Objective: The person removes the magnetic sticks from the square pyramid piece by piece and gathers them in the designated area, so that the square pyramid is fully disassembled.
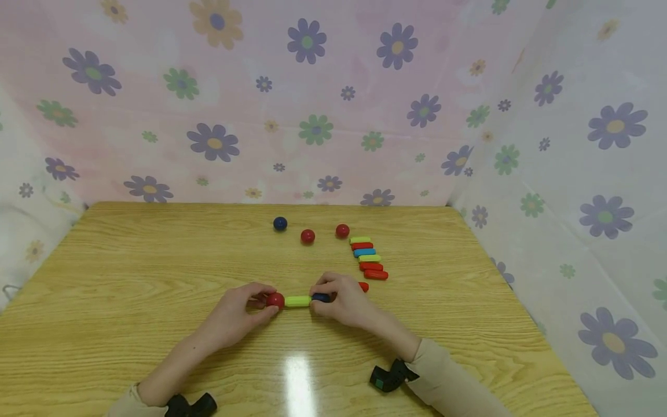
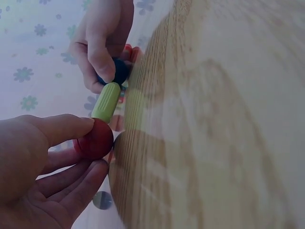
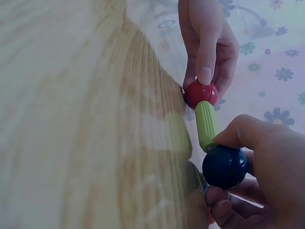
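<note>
A yellow-green ribbed rod (image 1: 297, 301) lies between a red ball (image 1: 275, 300) and a dark blue ball (image 3: 225, 167), touching both end to end. My left hand (image 1: 243, 311) pinches the red ball between thumb and fingers, as the left wrist view shows. On the other end, my right hand (image 1: 346, 300) grips the blue ball, its thumb at the joint with the rod (image 3: 206, 125). Part of a red rod (image 1: 363, 286) peeks out behind the right hand.
Behind the hands sit another dark blue ball (image 1: 280, 223) and two red balls (image 1: 308, 236). Several short rods in red, blue and yellow-green lie in a column, a red one (image 1: 376, 275) nearest. Flowered cloth (image 1: 312, 104) borders the wooden table (image 1: 156, 260).
</note>
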{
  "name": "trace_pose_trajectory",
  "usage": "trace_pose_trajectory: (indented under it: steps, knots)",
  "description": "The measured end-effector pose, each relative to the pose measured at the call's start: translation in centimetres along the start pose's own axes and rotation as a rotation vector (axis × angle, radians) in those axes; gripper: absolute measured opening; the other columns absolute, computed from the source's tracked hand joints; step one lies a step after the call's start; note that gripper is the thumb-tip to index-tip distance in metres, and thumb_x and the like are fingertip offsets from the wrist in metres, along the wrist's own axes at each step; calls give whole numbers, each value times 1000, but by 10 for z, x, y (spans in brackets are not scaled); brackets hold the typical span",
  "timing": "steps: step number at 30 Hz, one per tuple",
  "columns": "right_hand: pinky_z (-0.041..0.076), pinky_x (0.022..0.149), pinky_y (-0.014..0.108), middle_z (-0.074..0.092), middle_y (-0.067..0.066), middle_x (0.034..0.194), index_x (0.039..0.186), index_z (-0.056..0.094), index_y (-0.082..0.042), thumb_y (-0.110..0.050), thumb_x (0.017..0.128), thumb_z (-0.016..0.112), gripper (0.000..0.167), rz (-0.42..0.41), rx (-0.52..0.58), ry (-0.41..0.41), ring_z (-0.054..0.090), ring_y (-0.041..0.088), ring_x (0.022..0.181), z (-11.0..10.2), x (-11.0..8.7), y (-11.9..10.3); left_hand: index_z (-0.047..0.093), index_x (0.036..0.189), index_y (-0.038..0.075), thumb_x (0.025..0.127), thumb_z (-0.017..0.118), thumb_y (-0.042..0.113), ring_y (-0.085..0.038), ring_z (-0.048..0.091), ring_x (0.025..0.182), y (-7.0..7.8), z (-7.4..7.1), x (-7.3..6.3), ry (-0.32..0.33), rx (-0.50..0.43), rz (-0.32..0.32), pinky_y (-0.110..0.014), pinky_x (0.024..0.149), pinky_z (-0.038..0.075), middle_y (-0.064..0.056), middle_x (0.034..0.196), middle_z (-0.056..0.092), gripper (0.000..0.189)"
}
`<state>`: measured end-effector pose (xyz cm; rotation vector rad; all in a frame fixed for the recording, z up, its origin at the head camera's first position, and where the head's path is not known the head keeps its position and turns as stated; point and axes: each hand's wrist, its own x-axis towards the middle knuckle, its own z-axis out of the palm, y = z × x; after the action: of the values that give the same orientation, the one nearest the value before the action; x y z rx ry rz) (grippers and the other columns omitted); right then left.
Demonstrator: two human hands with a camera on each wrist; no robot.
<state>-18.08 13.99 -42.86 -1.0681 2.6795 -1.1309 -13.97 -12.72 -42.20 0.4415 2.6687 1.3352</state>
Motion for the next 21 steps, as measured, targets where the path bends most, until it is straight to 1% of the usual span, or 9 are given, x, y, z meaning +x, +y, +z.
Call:
trace_pose_trajectory:
  steps: [4, 9, 12, 16, 18, 21]
  knots:
    - [47, 63, 20, 66, -4, 95, 97, 78, -12, -13, 87, 73, 11, 17, 11, 22, 54, 8, 75, 1, 1, 2, 67, 123, 9, 91, 74, 17, -13, 68, 99, 0, 1, 1, -2, 6, -11, -31, 86, 58, -2, 112, 70, 34]
    - [47, 66, 22, 66, -2, 101, 106, 78, -12, -18, 88, 74, 19, 104, 1, 46, 54, 12, 79, -5, 8, 0, 67, 123, 8, 91, 74, 16, -15, 68, 99, -1, 0, 1, 0, 10, -4, -32, 86, 58, -4, 113, 70, 33]
    - [47, 67, 22, 65, 2, 103, 110, 77, -10, -19, 90, 74, 23, 115, -41, 86, 53, 13, 79, -10, 17, 3, 68, 122, 8, 91, 74, 16, -15, 68, 99, -1, -1, 1, 2, 9, -11, -32, 86, 58, -4, 112, 70, 32]
    - [43, 63, 22, 65, 4, 96, 112, 77, -8, -21, 90, 75, 25, 130, -101, 149, 52, 14, 73, -16, 32, 11, 68, 122, 9, 91, 74, 16, -13, 67, 98, -1, 0, 1, -4, 5, -23, -30, 85, 57, -3, 113, 70, 32]
    - [42, 62, 23, 66, 5, 94, 112, 76, -8, -22, 90, 75, 26, 160, -106, 172, 52, 14, 71, -20, 40, 14, 68, 122, 9, 91, 74, 16, -12, 67, 98, -1, 0, 2, -9, 3, -20, -29, 85, 57, -3, 114, 70, 32]
    - [45, 63, 25, 68, 6, 101, 114, 76, -8, -25, 90, 75, 29, 224, -116, 190, 56, 15, 73, -25, 50, 19, 68, 122, 9, 91, 74, 16, -12, 67, 98, 0, 0, 2, -11, 2, -13, -28, 85, 57, -4, 114, 70, 32]
